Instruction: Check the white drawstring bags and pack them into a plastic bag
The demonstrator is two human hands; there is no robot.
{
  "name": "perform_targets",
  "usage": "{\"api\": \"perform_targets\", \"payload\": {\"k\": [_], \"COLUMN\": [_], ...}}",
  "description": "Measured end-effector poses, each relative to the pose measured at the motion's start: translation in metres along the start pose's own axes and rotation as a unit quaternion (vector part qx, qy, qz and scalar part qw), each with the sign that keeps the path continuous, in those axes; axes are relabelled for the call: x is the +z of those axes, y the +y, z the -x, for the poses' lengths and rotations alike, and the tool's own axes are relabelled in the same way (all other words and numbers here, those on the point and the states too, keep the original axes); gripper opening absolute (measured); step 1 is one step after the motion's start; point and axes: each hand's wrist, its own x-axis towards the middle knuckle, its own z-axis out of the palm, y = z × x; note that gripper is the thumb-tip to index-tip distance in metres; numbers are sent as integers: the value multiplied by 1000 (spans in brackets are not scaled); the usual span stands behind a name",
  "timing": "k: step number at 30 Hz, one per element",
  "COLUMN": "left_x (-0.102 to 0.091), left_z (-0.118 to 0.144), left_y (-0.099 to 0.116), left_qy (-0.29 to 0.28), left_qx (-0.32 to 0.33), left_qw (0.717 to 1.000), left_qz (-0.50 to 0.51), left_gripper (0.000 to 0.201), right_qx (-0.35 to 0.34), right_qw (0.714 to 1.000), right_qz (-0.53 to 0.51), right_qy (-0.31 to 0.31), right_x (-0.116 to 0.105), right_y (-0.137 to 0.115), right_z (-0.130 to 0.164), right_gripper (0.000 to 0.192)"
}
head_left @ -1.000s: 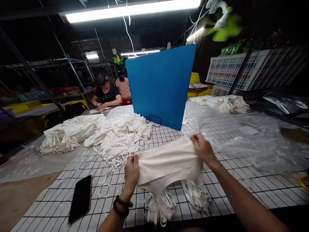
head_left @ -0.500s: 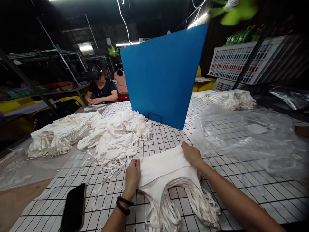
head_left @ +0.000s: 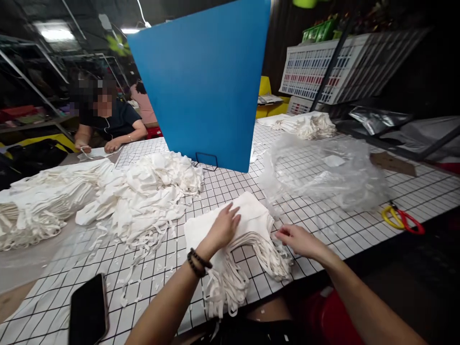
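Observation:
A stack of white cloth bags (head_left: 251, 218) lies flat on the gridded table (head_left: 323, 225) in front of me, its handles (head_left: 230, 282) hanging toward the near edge. My left hand (head_left: 223, 227) rests palm down on top of the stack, fingers spread. At the stack's right edge, by the right bundle of handles, my right hand (head_left: 296, 239) lies with fingers loosely curled and nothing in it. A dark bead bracelet (head_left: 197, 261) is on my left wrist.
A loose heap of white bags (head_left: 143, 196) and a neater pile (head_left: 39, 201) lie to the left. A black phone (head_left: 88, 314) sits near left. Clear plastic wrap (head_left: 323, 175), yellow-and-red scissors (head_left: 402, 218), a blue upright board (head_left: 201, 86). A seated person (head_left: 108, 120) works at the far left.
The white bag I held up has been laid onto the stack. My left hand moved on top of it and my right hand slid down to its right edge. The camera swung right.

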Motion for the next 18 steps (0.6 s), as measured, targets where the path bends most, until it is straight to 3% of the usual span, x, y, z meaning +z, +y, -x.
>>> {"api": "perform_targets", "payload": {"k": [3, 6, 11, 18], "left_x": [33, 59, 79, 86], "left_z": [-26, -37, -33, -30], "left_y": [25, 36, 34, 31], "left_qy": [-102, -162, -133, -96], "left_qx": [45, 9, -11, 0], "left_qw": [994, 985, 985, 988], "left_qz": [-7, -59, -109, -119], "left_gripper": [53, 62, 66, 64], "right_qx": [1, 9, 46, 75], "right_qw": [995, 978, 941, 897], "right_qz": [-94, -183, -323, -434], "right_qy": [39, 98, 85, -39], "right_x": [29, 51, 54, 34], "right_y": [20, 22, 10, 11], "right_z": [6, -3, -10, 16], "right_gripper": [31, 29, 25, 37]}}
